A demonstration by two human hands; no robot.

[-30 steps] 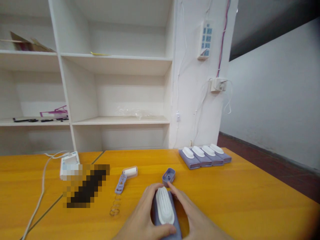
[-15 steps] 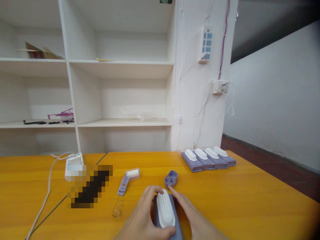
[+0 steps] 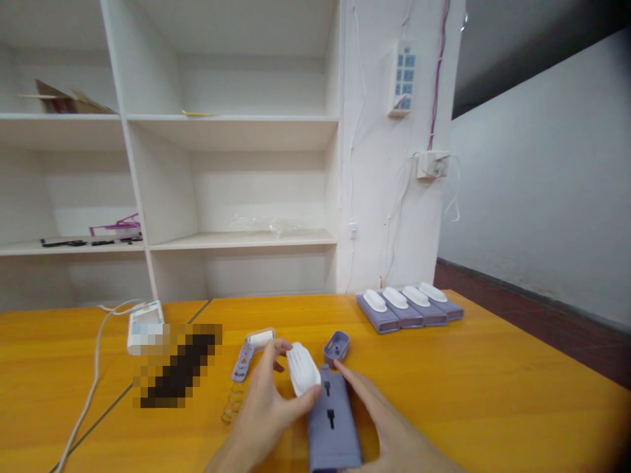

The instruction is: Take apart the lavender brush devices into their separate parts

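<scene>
Beside the left hand (image 3: 266, 410) — spring (image 3: 231, 406), small cap (image 3: 336, 347), 4 assembled units (image 3: 409, 307).

The left hand (image 3: 266, 410) is reaching in from the table's near edge, its thumb and fingers (image 3: 276, 347) curling into a pinch on a ribbed white cap (image 3: 302, 370) and raising it slightly. The right hand (image 3: 389, 430) is lying alongside, palm inward, its fingers stretched forward and bracing a lilac body (image 3: 332, 427).
</scene>
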